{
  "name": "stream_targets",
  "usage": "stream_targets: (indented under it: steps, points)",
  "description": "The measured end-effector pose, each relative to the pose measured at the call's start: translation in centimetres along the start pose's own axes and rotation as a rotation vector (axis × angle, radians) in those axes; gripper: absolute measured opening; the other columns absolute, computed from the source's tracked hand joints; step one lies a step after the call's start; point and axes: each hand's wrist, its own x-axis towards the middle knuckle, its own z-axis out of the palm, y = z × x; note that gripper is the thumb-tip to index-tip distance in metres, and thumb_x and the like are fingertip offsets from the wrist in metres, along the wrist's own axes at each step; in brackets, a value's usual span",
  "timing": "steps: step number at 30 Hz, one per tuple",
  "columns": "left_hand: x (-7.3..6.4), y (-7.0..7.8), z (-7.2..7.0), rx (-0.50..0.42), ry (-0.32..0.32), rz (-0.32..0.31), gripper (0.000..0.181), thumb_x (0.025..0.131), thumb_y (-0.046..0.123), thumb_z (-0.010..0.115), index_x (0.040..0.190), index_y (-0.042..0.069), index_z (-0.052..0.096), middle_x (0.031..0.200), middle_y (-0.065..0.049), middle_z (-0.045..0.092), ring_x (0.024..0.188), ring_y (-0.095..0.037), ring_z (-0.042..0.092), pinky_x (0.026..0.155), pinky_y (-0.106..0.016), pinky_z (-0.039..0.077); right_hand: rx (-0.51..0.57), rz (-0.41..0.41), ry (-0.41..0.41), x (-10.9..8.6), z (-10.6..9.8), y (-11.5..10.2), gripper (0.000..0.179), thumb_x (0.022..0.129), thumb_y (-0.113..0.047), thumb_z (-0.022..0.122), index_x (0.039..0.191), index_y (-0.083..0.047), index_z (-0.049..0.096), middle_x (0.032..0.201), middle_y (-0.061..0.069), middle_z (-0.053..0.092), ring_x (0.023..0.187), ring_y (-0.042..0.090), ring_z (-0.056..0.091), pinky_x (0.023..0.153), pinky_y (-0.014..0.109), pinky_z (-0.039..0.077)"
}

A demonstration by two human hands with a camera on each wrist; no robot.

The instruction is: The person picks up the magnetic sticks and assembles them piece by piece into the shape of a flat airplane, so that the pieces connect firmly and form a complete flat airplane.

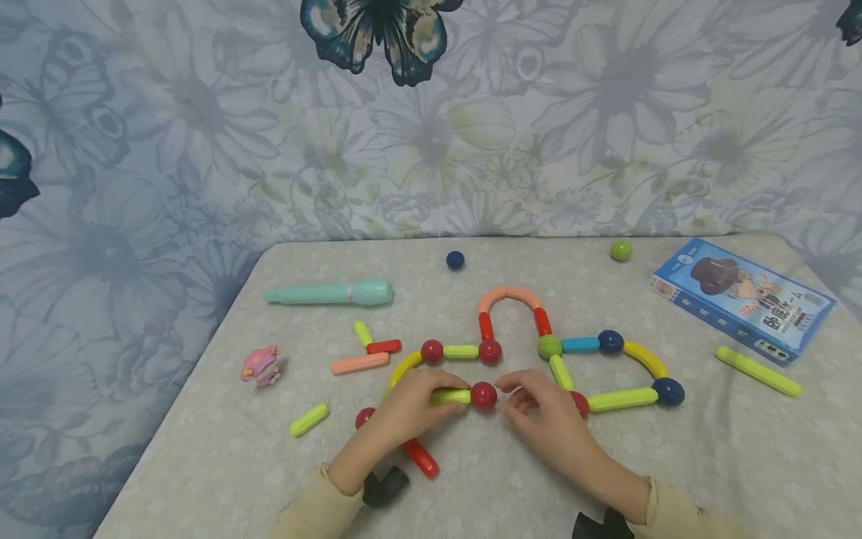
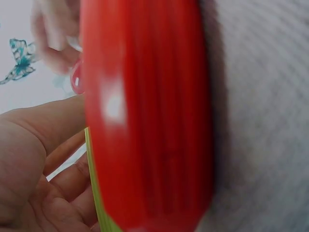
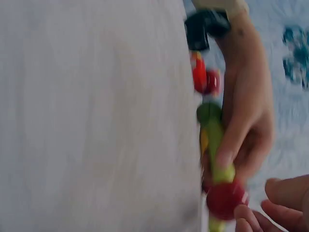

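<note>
My left hand point(image 1: 411, 408) pinches a yellow-green magnetic stick point(image 1: 453, 397) between thumb and fingers. A red ball point(image 1: 483, 397) sits on the stick's right end. In the right wrist view a green ball point(image 3: 208, 113) shows behind that grip. My right hand point(image 1: 548, 419) is just right of the red ball, thumb and fingertips apart; they are at its side, and whether they touch is hard to tell. Left of the hands, a yellow curved stick point(image 1: 404, 367) joins red balls, partly hidden by my left hand. A red stick point(image 2: 149, 116) fills much of the left wrist view.
A salmon arch point(image 1: 509, 293) and a loop with a blue stick point(image 1: 581, 345) lie beyond my hands. Loose sticks, a pink figurine point(image 1: 261, 364) and a mint-green pen-shaped object point(image 1: 330, 293) are left. A dark blue ball point(image 1: 455, 260), green ball point(image 1: 621, 251) and blue box point(image 1: 744, 299) sit farther back.
</note>
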Motion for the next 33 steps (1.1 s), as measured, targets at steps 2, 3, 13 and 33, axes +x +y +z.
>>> stream_targets:
  steps: [2,3,13,33]
  points:
    - [0.1,0.0,0.0,-0.001,0.005,0.006,0.026,0.08,0.015,0.075,0.106,0.012,0.071,0.093,0.011,0.065,0.081,-0.007,0.054,0.076,-0.025,0.047,-0.057,-0.103,-0.06,-0.6,0.6,-0.9,0.02,0.08,-0.007,0.074,0.098,-0.013,0.066,0.088,-0.01,0.059,0.073,0.005,0.054,0.065,0.022,0.049]
    - [0.1,0.0,0.0,-0.003,0.009,0.013,0.026,0.08,0.014,0.075,0.105,0.012,0.071,0.093,0.011,0.065,0.08,-0.007,0.054,0.076,-0.024,0.047,-0.066,-0.149,-0.114,-0.7,1.0,-1.3,0.018,0.081,-0.008,0.073,0.097,-0.013,0.067,0.086,-0.012,0.057,0.072,0.005,0.053,0.065,0.022,0.048]
    - [0.3,0.0,0.1,-0.034,0.0,-0.016,0.026,0.079,0.015,0.076,0.105,0.013,0.072,0.091,0.012,0.065,0.078,-0.007,0.054,0.073,-0.026,0.046,-0.25,-0.163,-0.382,-0.2,6.0,-2.7,0.03,0.078,-0.027,0.077,0.102,-0.014,0.066,0.1,-0.011,0.054,0.085,0.002,0.052,0.073,0.024,0.047]
    - [0.3,-0.1,0.3,-0.01,0.004,0.018,0.024,0.08,0.012,0.075,0.104,0.012,0.072,0.092,0.011,0.065,0.083,-0.008,0.055,0.075,-0.027,0.047,0.344,0.038,-0.319,-1.7,0.4,0.7,0.015,0.091,-0.018,0.063,0.101,-0.009,0.06,0.088,0.001,0.066,0.073,0.014,0.06,0.062,0.024,0.048]
